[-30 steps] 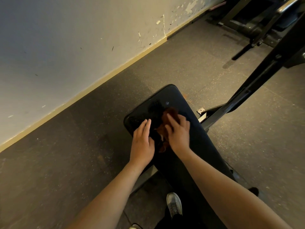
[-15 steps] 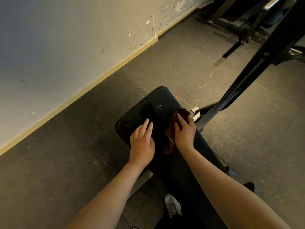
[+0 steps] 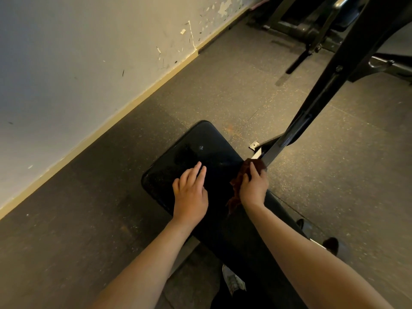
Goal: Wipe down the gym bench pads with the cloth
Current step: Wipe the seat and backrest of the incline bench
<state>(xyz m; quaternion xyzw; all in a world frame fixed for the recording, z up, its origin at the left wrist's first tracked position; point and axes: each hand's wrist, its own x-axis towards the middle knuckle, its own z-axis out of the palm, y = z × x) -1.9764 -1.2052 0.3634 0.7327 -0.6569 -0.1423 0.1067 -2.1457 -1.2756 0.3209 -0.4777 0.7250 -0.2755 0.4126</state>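
Brown cloth (image 3: 236, 188) under right hand (image 3: 254, 191)

We see a pale wall (image 3: 66, 74) on the left, its paint chipped (image 3: 223, 7) toward the far corner, with a cream baseboard (image 3: 124, 112) running along its foot. Below it lies dark speckled rubber floor (image 3: 89, 219), marked by a rust-coloured patch (image 3: 231, 130). A slanted black steel beam (image 3: 312, 103) crosses the right side, a small metal bracket (image 3: 254, 144) near its lower end. Another machine's frame (image 3: 301, 30) stands at the back. A grey shoe (image 3: 233, 281) shows at the bottom.
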